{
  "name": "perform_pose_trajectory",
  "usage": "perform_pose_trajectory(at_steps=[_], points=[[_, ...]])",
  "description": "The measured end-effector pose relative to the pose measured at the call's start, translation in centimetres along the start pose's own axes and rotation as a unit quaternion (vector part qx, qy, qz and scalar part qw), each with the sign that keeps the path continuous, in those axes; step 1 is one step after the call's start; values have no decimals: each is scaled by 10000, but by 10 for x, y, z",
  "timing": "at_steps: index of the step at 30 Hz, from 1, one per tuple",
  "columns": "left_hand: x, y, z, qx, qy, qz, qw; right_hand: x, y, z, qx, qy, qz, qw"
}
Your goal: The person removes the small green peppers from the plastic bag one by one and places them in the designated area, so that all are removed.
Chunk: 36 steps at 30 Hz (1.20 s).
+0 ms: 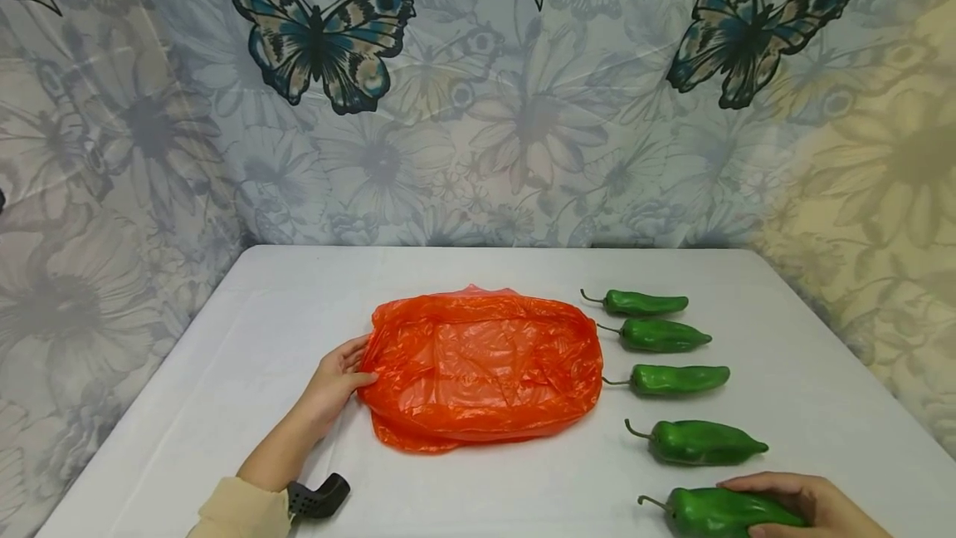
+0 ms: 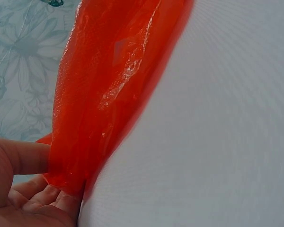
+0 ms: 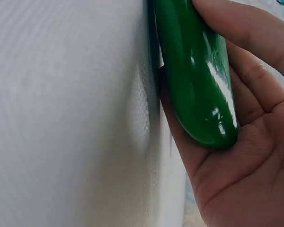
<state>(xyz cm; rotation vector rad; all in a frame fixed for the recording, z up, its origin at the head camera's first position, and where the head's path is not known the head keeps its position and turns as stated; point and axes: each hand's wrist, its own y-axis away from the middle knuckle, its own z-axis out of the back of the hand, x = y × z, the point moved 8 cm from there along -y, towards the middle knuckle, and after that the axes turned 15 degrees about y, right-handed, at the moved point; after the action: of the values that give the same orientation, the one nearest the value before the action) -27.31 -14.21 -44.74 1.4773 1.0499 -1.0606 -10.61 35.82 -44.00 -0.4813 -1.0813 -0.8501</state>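
Observation:
An orange-red plastic bag (image 1: 485, 364) lies spread on the white table, its mouth facing the near side. My left hand (image 1: 336, 380) pinches the bag's left edge between thumb and fingers; the left wrist view shows the thin plastic (image 2: 109, 85) in that grasp. At the near right, my right hand (image 1: 814, 505) grips the nearest green pepper (image 1: 724, 513) by its blunt end, thumb and fingers on either side. In the right wrist view this glossy pepper (image 3: 194, 71) lies along the fingers, beside the white cloth. Its stem points left.
More green peppers lie in a column right of the bag: one (image 1: 705, 442) just beyond the gripped one, then others (image 1: 678, 379), (image 1: 663, 335) and the farthest pepper (image 1: 644, 303). A white cloth covers the table (image 1: 299, 297). Behind hangs butterfly-patterned fabric (image 1: 523, 148).

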Motion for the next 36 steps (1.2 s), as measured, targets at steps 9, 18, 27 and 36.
perform_pose_trajectory(at_steps=[9,18,27,36], points=[[1,-1,-1,16,-43,-8,10000,-1,-1,4,-271,597,203,9976],[1,1,-1,-39,-4,-14,10000,-6,-1,11,-484,1267,-65,9907],[1,2,1,-74,49,-16,10000,-18,13,34,-1049,2196,-1156,9630],[4,-1,-3,-55,50,-36,10000,42,-14,57,-1338,3257,-580,9342]])
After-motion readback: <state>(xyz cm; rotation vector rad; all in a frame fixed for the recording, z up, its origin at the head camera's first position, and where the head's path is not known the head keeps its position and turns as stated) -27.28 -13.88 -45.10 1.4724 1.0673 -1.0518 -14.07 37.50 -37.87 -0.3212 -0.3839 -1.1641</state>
